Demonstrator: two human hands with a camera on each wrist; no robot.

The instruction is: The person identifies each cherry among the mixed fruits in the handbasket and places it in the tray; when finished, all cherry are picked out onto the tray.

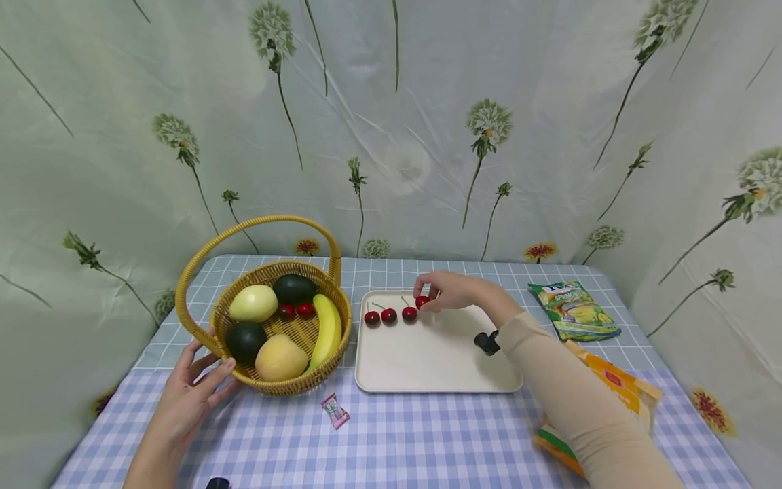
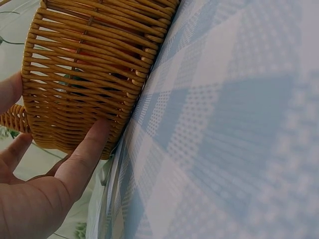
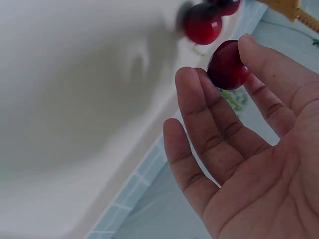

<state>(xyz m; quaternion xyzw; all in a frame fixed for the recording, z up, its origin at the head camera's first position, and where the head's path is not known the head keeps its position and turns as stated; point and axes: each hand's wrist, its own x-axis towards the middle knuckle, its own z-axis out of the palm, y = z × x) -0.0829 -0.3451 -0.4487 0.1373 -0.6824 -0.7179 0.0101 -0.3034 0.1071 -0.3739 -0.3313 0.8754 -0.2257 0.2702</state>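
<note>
My right hand (image 1: 451, 291) pinches a dark red cherry (image 3: 228, 65) between thumb and fingers above the far side of a cream tray (image 1: 421, 367). Three other cherries, one of them a stemmed cherry (image 1: 389, 316), sit in a row along the tray's far left. My left hand (image 1: 194, 387) touches the outside of the wicker basket (image 2: 94, 74) near its handle base, fingers spread along the wall. Inside the basket lie a banana (image 1: 327, 329), a peach-like fruit (image 1: 281, 358), a pale yellow fruit (image 1: 253, 303), two dark green avocado-like fruits and red cherries (image 1: 305, 310).
A small pink-wrapped sweet (image 1: 335, 411) lies in front, between basket and tray. To the right are a green snack bag (image 1: 574, 311) and an orange packet (image 1: 617, 384), partly behind my right forearm. A floral curtain (image 1: 403, 136) hangs behind the checked tablecloth (image 1: 427, 435).
</note>
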